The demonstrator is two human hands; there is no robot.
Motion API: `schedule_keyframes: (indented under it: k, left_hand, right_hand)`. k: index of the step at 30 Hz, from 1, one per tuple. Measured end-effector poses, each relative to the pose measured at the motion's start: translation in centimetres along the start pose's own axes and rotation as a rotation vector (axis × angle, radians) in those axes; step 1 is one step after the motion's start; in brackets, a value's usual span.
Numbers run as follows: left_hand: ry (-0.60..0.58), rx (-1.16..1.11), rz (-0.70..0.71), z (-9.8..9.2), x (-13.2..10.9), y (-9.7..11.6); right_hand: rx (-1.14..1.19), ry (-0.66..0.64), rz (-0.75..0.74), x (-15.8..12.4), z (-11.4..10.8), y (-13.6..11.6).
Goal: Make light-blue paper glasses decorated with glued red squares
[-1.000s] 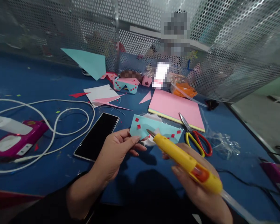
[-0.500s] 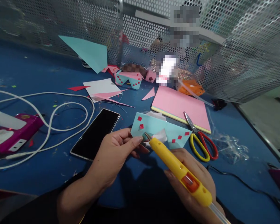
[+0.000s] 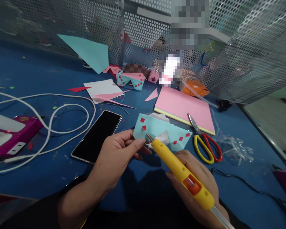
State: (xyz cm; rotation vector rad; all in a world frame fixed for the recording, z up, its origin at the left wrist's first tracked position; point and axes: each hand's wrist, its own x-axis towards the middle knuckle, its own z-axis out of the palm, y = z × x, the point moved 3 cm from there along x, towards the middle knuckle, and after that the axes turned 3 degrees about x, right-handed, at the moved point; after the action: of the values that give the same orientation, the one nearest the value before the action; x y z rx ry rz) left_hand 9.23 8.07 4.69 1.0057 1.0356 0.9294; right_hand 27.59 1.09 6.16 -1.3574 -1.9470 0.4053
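My left hand [image 3: 124, 148] pinches the lower left edge of a light blue paper mask [image 3: 157, 127] with small red diamonds stuck on both sides. In my right hand [image 3: 197, 178] lies a yellow hot glue gun [image 3: 181, 171], a clear glue stick poking out of its back end. The gun's metal tip meets or nearly meets the mask, just below the left diamonds; contact I cannot tell. White paper [image 3: 163, 140] shows behind the mask and through its notch. Right of the mask, scissors [image 3: 202, 143] with yellow and red handles rest partly on a pink paper stack [image 3: 181, 108].
A black phone [image 3: 97, 136] lies left of my hands, beside a white cable [image 3: 52, 127] and a magenta power strip [image 3: 19, 136]. Behind are a finished blue mask [image 3: 131, 81], a white sheet [image 3: 102, 89] and a teal paper [image 3: 90, 54]. Crumpled clear plastic [image 3: 238, 151] sits right.
The right end of the mask has swung slightly left and looks a little narrower. Both hands and the glue gun keep nearly the same places; the whole view has shifted slightly.
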Motion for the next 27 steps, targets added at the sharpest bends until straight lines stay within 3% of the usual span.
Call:
schedule_keyframes:
  k: [27]
  left_hand:
    - [0.016, 0.042, -0.004, 0.0, -0.07, -0.01]
  right_hand:
    - [0.028, 0.048, -0.01, 0.11, 0.14, 0.12]
